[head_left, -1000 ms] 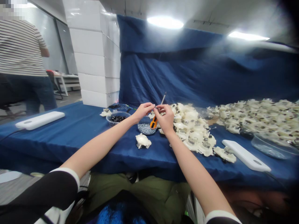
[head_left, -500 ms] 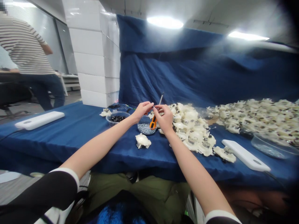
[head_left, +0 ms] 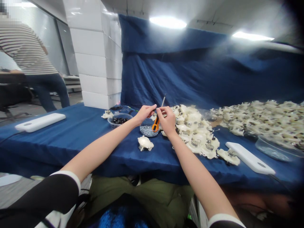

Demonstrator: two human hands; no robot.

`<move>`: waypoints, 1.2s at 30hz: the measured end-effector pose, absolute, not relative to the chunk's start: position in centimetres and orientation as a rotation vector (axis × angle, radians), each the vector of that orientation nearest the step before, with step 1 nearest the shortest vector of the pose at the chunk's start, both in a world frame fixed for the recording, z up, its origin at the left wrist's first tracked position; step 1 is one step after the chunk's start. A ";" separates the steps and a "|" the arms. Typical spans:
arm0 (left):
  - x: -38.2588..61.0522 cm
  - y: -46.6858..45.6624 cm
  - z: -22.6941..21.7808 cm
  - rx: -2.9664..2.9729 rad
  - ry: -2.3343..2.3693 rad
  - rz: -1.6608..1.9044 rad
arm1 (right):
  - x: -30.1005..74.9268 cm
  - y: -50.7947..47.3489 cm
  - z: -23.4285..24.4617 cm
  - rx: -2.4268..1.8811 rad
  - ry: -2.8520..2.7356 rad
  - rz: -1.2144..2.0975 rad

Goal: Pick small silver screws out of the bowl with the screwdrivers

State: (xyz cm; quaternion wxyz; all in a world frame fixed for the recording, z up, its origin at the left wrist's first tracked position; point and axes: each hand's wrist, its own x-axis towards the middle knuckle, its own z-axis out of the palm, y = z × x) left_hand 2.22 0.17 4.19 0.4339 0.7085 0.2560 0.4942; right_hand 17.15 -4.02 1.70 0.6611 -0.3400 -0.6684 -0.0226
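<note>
My left hand [head_left: 145,114] and right hand [head_left: 167,119] close fingertip to fingertip on something too small to tell, an orange-handled screwdriver [head_left: 155,124] upright against the right, over a bowl of grey granules [head_left: 147,130] kept within reach beside heaped white plastic housings [head_left: 194,126].

Assembly workshop: blue-draped workbench [head_left: 71,139], heaped cream plastic parts [head_left: 268,118]

An orange screwdriver grip [head_left: 155,124], a deep blue tablecloth [head_left: 71,133], a black-and-white striped shirt [head_left: 23,47].
</note>
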 end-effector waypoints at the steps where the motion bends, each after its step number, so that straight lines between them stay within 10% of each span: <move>1: 2.2 0.2 4.1 1.782 0.639 1.232 | 17.2 -4.0 1.7 -0.771 -1.512 -0.053; 36: 2.8 -0.2 4.0 1.786 0.536 1.238 | 17.1 -3.9 1.4 -0.805 -1.527 0.039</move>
